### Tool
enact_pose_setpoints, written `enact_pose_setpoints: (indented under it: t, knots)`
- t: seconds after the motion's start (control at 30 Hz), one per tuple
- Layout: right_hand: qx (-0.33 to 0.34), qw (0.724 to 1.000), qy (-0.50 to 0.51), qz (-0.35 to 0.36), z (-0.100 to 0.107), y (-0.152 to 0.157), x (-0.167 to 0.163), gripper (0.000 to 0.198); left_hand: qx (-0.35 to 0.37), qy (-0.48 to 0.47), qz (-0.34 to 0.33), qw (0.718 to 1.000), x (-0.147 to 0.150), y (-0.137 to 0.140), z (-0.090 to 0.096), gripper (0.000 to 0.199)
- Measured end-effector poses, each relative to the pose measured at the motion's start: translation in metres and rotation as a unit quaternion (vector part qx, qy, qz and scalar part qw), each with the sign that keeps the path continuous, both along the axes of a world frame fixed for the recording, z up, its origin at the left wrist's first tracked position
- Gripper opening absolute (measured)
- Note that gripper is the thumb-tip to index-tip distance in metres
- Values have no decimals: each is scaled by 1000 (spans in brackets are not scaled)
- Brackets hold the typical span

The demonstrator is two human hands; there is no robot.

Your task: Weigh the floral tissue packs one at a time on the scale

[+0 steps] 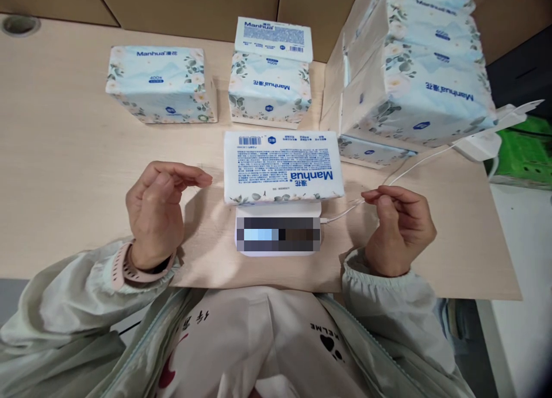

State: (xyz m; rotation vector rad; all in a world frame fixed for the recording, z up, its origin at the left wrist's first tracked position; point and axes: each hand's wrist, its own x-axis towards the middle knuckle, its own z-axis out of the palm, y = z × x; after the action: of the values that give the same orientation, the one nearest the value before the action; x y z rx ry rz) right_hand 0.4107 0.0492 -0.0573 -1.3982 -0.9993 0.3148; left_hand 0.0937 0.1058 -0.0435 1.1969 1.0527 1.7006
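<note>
A tissue pack (282,165), printed side up, rests on a white device (278,211) that looks like a small scale; its front panel is blurred out. To the left of the pack, my left hand (159,211) hovers with fingers bent inward and holds nothing. Off the pack's right side is my right hand (399,228), its fingers loosely curled and apart from the pack. A thin white cable (345,212) runs from the device past my right fingertips; it does not appear gripped.
Behind stand a single tissue pack (157,81) and a stack of packs (269,90). A taller stack (435,81) rises at the right. Beyond it are a white power strip (478,145) and a green box (520,156). Brown panels (194,4) border the table's back.
</note>
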Motion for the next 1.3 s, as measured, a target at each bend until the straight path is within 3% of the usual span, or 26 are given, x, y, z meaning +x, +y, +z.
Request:
enact_pose_setpoints:
  t: [0.93, 1.2, 1.3]
  knots:
    - [-2, 1000, -6, -3, -1, 0, 1, 17, 7, 18, -11, 1000, -4, 1, 0, 28]
    - [26, 1000, -7, 11, -2, 0, 2, 14, 18, 4, -10, 1000, -3, 3, 0, 28]
    - [29, 999, -3, 21, -1, -2, 0, 15, 19, 38, -4, 999, -6, 2, 0, 29]
